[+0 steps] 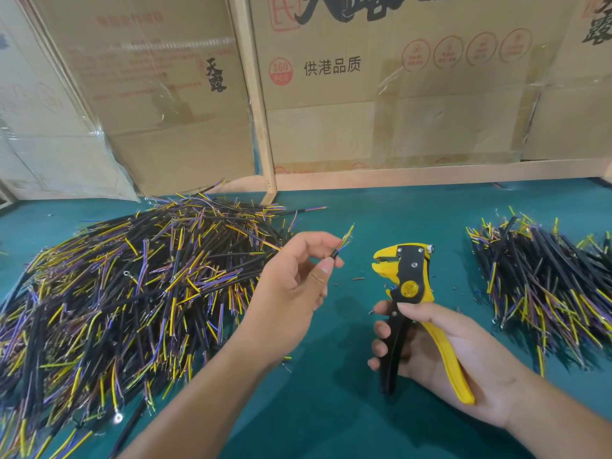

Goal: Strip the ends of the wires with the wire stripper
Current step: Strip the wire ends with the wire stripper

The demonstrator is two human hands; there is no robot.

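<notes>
My left hand pinches a short black cable between thumb and fingers, its thin coloured inner wires pointing up and to the right. My right hand grips the handles of a yellow and black wire stripper. Its jaws point left and stand slightly apart, a short gap to the right of the cable's tip. Nothing sits between the jaws.
A large heap of black cables with yellow, purple and blue ends covers the left of the green table. A smaller pile lies at the right. Small insulation scraps lie near the stripper. Cardboard boxes and a wooden frame stand behind.
</notes>
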